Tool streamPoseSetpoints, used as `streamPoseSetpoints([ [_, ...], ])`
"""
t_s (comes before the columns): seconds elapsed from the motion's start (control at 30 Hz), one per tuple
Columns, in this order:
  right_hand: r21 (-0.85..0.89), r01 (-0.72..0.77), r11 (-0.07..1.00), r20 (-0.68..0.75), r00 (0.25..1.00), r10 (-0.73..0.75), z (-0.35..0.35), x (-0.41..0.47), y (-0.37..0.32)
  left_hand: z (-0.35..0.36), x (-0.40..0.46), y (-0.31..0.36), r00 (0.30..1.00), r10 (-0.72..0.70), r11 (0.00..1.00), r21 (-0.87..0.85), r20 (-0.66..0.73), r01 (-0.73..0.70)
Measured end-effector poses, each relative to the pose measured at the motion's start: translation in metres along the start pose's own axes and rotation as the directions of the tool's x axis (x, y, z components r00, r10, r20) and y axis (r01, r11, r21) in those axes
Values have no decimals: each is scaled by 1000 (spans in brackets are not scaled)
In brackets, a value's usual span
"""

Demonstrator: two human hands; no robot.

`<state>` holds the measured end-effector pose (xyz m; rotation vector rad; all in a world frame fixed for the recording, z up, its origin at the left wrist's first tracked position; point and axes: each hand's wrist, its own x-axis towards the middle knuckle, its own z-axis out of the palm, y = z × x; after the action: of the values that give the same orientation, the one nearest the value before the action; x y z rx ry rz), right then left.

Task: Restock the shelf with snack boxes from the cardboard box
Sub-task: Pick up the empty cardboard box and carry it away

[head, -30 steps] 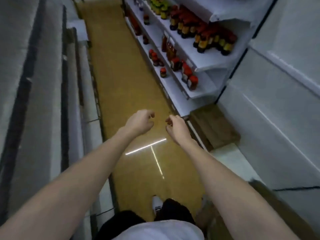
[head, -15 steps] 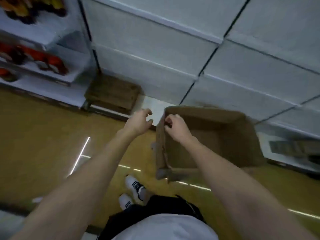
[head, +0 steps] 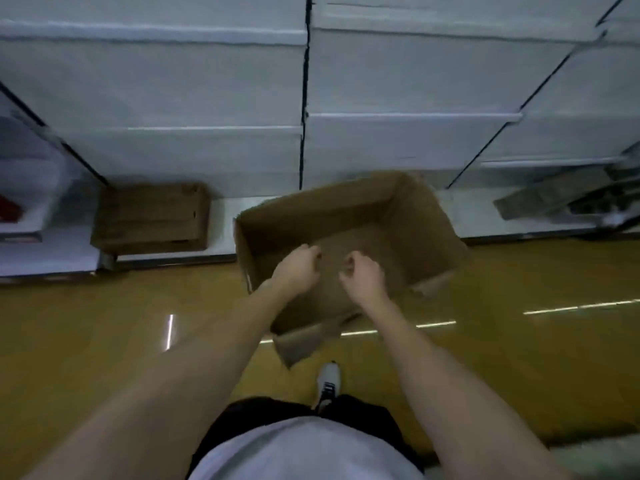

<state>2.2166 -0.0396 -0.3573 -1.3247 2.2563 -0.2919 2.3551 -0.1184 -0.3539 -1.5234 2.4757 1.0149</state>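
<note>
Reaching stage: left hand [head: 298,268] and right hand [head: 363,277], fingers curled, holding nothing, over open cardboard box [head: 426,230] at 12 o'clock; contents indiscernible; next, lower and grasp.

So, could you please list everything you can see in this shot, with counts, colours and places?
cardboard box: one, brown, open, on the floor below both hands; no contents visible
wooden crate: one, dark brown, far left at the shelf foot
shelves: several, white, bare, across the top
flattened cardboard: one piece, brown, lowest shelf, right
floor: yellow
shoe: one, white
left hand: curled, empty
right hand: curled, empty
</note>
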Motion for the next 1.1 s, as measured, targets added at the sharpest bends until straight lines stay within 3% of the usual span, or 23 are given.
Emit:
streamPoseSetpoints([
  [0.23, 42, -161, 986, -29, 986, 162, 10, 12, 40, 21, 57, 56, 995, 91, 980, 173, 30, -95],
  [0.4, 78, -367, 927, -35, 928, 370, 21, 24, 50, 25, 106, 66, 968, 219, 936, 256, 119, -243],
  [0.6, 163, -610, 775, -87, 774, 628, 31, 42, 34, 19, 177, 66, 895, 371, 844, 313, 247, -436],
  [0.77, 261, -770, 582, -115, 574, 811, 58, 42, -6, 14, 204, 52, 817, 479, 733, 366, 321, -574],
  [0.9, 247, -814, 525, -118, 513, 850, 66, 41, -40, -5, 214, 25, 769, 539, 616, 461, 344, -639],
  [1.03, 320, -852, 414, -93, 406, 909, 68, 45, -56, -21, 222, 12, 776, 500, 553, 547, 385, -628],
  [1.1, 362, -850, 383, -54, 391, 919, 69, 47, -60, -28, 225, 10, 781, 454, 563, 542, 429, -624],
])
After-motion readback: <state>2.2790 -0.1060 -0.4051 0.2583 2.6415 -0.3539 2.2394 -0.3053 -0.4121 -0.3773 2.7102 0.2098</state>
